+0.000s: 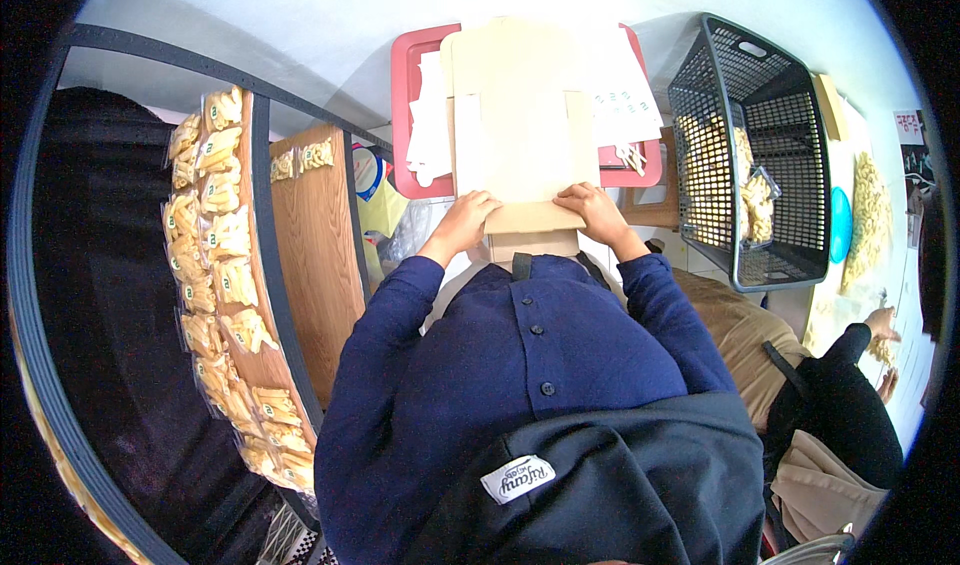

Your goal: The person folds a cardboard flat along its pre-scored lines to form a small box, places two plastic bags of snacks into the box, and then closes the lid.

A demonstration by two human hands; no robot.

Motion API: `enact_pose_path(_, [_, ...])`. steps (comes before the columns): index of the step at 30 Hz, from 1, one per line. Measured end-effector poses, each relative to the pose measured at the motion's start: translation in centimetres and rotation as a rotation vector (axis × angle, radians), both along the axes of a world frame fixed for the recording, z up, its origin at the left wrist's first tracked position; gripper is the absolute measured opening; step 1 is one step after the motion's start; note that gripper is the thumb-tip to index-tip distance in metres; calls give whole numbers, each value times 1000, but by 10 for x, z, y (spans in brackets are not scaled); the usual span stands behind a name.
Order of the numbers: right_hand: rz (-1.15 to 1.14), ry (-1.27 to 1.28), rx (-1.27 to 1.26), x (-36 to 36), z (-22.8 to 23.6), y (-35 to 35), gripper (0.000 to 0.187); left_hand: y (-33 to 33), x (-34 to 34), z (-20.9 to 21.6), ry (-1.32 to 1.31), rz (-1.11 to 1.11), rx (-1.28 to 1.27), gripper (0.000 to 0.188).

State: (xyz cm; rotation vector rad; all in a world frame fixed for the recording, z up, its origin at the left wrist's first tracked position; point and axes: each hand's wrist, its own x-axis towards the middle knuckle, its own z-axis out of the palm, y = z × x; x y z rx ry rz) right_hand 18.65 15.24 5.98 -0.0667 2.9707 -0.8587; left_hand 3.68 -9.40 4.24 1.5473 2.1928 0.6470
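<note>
A light brown cardboard sheet or carton (pixel 510 155) with folded flaps lies in front of my body. My left hand (pixel 464 221) grips its near edge on the left side, fingers on top of a narrow flap. On the right part of the same edge, my right hand (pixel 598 217) has its fingers curled over the cardboard. More cardboard shows just under the near flap, close to my lap. Beneath the carton is a red tray (pixel 404 115) with white printed paper sheets (pixel 622 95) sticking out at both sides.
A black plastic crate (pixel 740 155) with bagged snacks (pixel 757 205) stands at the right. Wooden shelves (pixel 310 235) on the left carry many clear snack bags (pixel 225 235). At far right, another person's hand (pixel 880 323) is by loose yellowish pieces (pixel 868 220) and a turquoise round object (pixel 840 225).
</note>
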Motion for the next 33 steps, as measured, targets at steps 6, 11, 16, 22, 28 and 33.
enact_pose_path(6, [-296,-322,-270,-23,4,7,33,16,-17,0,-377,303,-142,31])
enact_pose_path(11, [-472,-122,-322,-32,-13,4,61,25,-17,-9,-337,421,40,52])
enact_pose_path(16, [-622,-177,-158,-42,-26,-3,68,43,-4,-20,-277,662,38,64])
enact_pose_path(22, [-666,-243,19,-59,-17,-10,63,55,-5,-15,-96,741,-174,70])
enact_pose_path(28, [-638,-324,24,-68,-23,-8,68,65,-17,-22,-102,709,-317,71])
enact_pose_path(33, [-631,-224,-32,-63,-27,-6,74,64,-18,-30,-95,652,-176,71])
